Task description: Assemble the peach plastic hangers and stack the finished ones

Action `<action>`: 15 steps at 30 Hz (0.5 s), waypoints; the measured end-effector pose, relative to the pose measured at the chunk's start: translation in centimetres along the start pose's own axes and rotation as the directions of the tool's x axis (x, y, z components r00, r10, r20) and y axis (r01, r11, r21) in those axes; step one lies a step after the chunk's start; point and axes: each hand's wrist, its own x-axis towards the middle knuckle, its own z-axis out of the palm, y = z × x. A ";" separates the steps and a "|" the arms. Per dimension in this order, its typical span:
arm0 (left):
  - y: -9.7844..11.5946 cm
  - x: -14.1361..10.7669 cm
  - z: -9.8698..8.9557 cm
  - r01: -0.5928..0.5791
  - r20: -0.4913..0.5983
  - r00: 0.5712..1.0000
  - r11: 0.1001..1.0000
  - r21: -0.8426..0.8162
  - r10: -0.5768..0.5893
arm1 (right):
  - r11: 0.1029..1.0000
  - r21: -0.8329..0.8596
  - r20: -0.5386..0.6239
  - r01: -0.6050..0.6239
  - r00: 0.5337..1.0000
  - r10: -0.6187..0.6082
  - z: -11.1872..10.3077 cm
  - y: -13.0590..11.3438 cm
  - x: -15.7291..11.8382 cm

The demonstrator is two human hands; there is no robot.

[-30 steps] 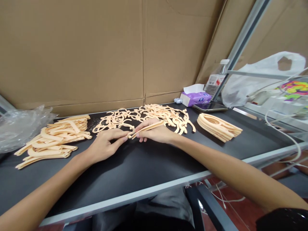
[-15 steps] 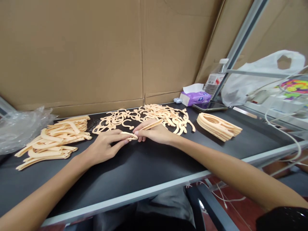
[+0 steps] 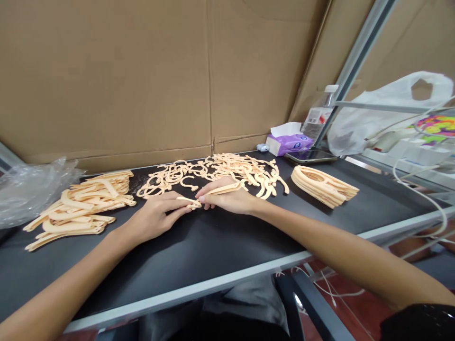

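My left hand point(image 3: 154, 215) is closed, thumb and fingers pinching the near end of a beige plastic folding hanger point(image 3: 227, 187). My right hand point(image 3: 232, 202) is closed round the same hanger, whose long arm lies across the back of the hand. Between my fingertips the joint is small and partly covered, so I cannot tell how the pieces sit. Just behind my hands lies a loose heap of curved hanger hooks point(image 3: 245, 166). A pile of hanger arms point(image 3: 80, 203) is on the left, and a stack of folded hangers point(image 3: 320, 184) on the right.
Crumpled clear plastic point(image 3: 39, 189) lies at the far left. Toward the back right are a purple tissue pack point(image 3: 289, 144), a phone point(image 3: 311, 155), a bottle point(image 3: 318, 113) and a white bag point(image 3: 384, 109). Cardboard point(image 3: 142, 80) walls the black table's point(image 3: 213, 246) rear.
The piece between my fingertips has tilted slightly, and the hanger arm over my right hand has rolled and lowered a little. Both hands stay in nearly the same place.
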 end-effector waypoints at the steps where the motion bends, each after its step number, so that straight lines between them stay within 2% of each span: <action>1: 0.0 0.0 0.0 0.006 0.008 1.000 1.000 0.003 -0.006 | 1.000 -0.003 0.003 0.002 1.000 -0.002 0.0 0.0 0.0; 8: 0.0 -0.2 0.0 -0.025 -0.026 0.999 0.998 0.055 0.027 | 0.997 0.083 0.000 -0.008 1.000 0.008 0.0 0.2 0.0; 15: -0.3 -0.3 0.5 -0.161 -0.065 0.983 0.978 0.132 0.171 | 0.992 0.121 0.041 -0.030 0.999 0.025 -0.1 0.5 0.1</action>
